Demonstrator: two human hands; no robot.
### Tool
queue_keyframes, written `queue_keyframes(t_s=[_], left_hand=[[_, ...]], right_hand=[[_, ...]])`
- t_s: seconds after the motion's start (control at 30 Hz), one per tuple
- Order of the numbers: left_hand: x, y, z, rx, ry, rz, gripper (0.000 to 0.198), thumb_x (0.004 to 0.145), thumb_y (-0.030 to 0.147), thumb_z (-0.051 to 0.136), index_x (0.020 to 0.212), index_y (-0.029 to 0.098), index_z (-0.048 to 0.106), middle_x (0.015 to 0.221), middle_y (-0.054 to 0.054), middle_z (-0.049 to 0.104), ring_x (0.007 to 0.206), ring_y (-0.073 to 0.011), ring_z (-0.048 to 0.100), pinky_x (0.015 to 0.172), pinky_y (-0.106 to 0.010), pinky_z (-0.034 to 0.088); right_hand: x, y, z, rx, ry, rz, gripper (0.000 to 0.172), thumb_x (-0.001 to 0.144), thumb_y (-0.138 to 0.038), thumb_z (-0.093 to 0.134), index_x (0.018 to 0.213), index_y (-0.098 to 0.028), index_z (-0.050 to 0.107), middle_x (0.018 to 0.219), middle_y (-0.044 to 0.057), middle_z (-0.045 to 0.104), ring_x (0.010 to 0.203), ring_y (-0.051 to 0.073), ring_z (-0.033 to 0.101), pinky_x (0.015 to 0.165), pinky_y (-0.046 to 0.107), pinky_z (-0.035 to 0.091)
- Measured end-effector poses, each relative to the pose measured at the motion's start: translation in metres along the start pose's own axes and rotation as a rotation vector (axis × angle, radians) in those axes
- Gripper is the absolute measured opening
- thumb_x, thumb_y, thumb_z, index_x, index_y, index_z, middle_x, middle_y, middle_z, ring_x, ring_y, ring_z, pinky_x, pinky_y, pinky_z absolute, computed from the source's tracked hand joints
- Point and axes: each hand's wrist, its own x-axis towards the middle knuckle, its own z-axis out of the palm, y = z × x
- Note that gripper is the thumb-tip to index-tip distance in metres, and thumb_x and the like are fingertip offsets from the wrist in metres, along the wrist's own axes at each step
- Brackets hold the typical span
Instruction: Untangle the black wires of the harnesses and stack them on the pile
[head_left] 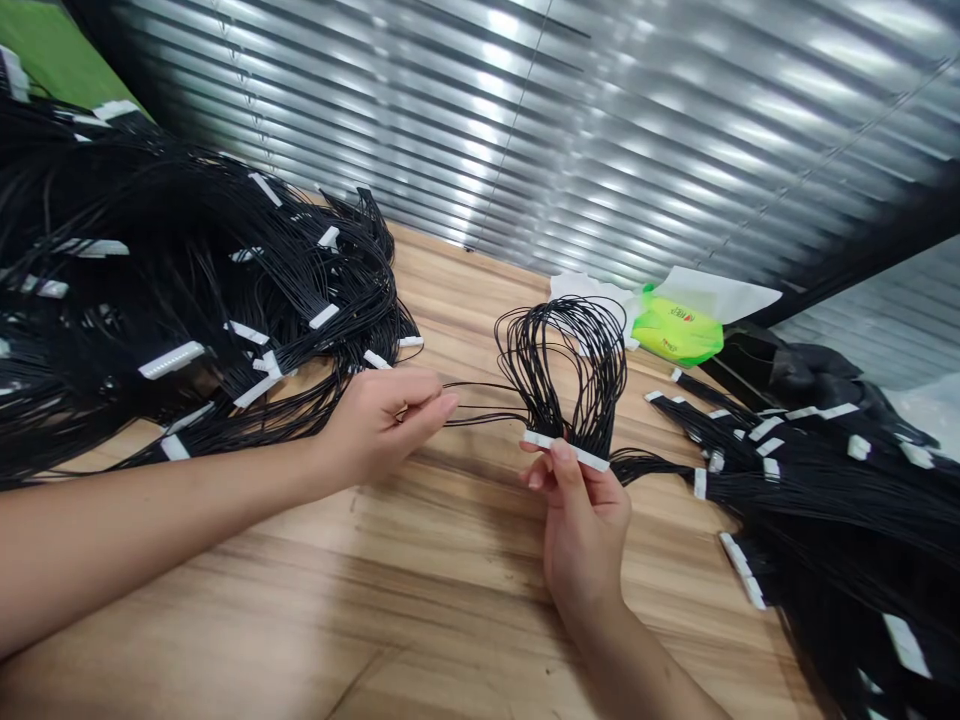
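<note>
Silver slatted window blinds (480,130) are hung behind the wooden table (465,570), and a green plastic packet (677,328) with white paper (724,293) and a black bag (810,368) are laid at its far right edge.

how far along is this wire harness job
Looks done: the right heap of wire harnesses lies fairly straight. In hand: the right hand holds a white connector with looped black wires, while the left hand pinches a few strands. Still to do, seemingly: the tangled left heap.
</note>
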Motion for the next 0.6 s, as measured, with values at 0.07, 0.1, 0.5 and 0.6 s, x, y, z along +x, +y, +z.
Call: queue_keyframes(t_s=[0.07,0.1,0.5,0.6], left_hand=[[-0.0006,-0.0021,0.0023,-0.001,-0.02,-0.07,0.041,0.091,0.03,0.047,0.054,0.015,0.038,0.054,0.004,0.038,0.053,-0.0064,0.036,0.052,-0.021,0.028],[-0.0009,-0.0034,0.0033,-0.011,-0.039,-0.115,0.039,0.09,0.033,0.049,0.056,0.015,0.041,0.056,0.004,0.042,0.054,-0.0064,0.038,0.053,-0.02,0.03],[-0.0015,-0.0048,0.0097,-0.335,-0.291,-0.397,0.024,0.089,0.041,0.053,0.086,0.018,0.057,0.074,0.004,0.058,0.043,-0.0024,0.05,0.039,-0.013,0.038],[-0.0036,-0.0048,0.0085,-0.121,-0.224,-0.119,0.008,0.088,0.027,0.055,0.088,0.02,0.059,0.07,0.005,0.059,0.047,-0.0024,0.049,0.045,-0.013,0.037]], right_hand=[[-0.0005,0.0001,-0.0008,-0.017,-0.007,-0.006,0.017,0.078,-0.032,0.071,0.07,-0.017,0.068,0.067,0.001,0.07,0.052,0.009,0.052,0.057,0.025,0.048],[-0.0007,0.0002,-0.0013,-0.025,-0.009,-0.009,0.017,0.078,-0.032,0.071,0.071,-0.017,0.068,0.067,0.002,0.07,0.052,0.009,0.052,0.057,0.025,0.048],[-0.0057,-0.0002,-0.0004,-0.089,-0.089,0.023,0.019,0.08,-0.035,0.068,0.072,-0.018,0.071,0.056,-0.002,0.063,0.053,0.009,0.053,0.058,0.023,0.046],[-0.0069,0.0002,-0.0007,-0.102,-0.105,0.037,0.018,0.08,-0.035,0.068,0.074,-0.019,0.072,0.06,-0.001,0.066,0.053,0.009,0.053,0.058,0.023,0.046]])
